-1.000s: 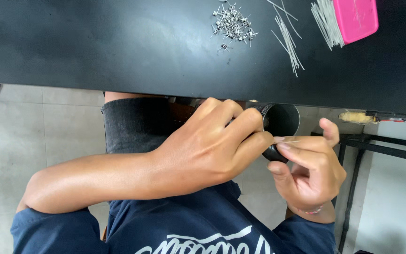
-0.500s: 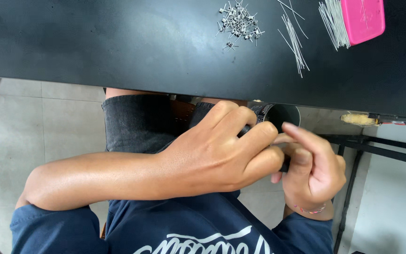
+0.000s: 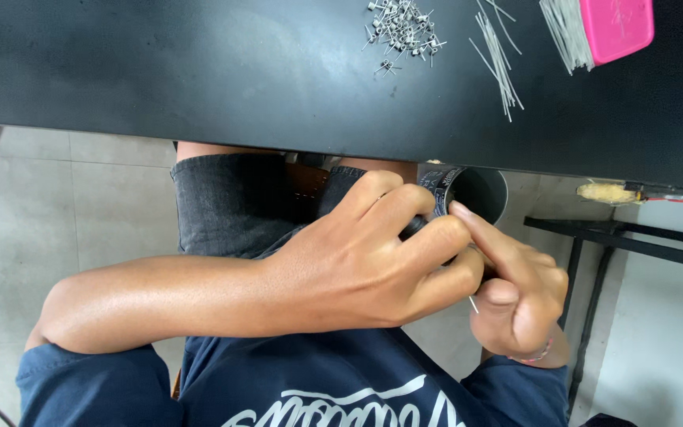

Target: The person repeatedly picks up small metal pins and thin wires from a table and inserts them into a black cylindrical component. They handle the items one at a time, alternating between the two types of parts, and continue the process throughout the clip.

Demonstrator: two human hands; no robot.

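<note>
The black table filled the upper part of the view, its near edge running just above the hands, so the work took place below the tabletop, over the person's lap, in the narrow room between that edge and the dark blue shirt. Pale floor tiles lay open to one side, and a black metal frame stood close on the other. The left hand was curled shut around a small dark tool, of which only a bit showed between the thumb and forefinger. Just beyond those fingers a black cylindrical cup with a band of pale markings near its rim sat right under the table edge, touching the fingertips. The right hand lay against the left, its forefinger stretched up to the cup's rim and the other fingers folded narrowly over a thin metal wire, whose short end stuck out between the two hands. On the tabletop, well apart from the hands, lay a heap of small metal coils, a few loose straight wires, and a bundle of wires beside a pink rectangular box at the far corner.
</note>
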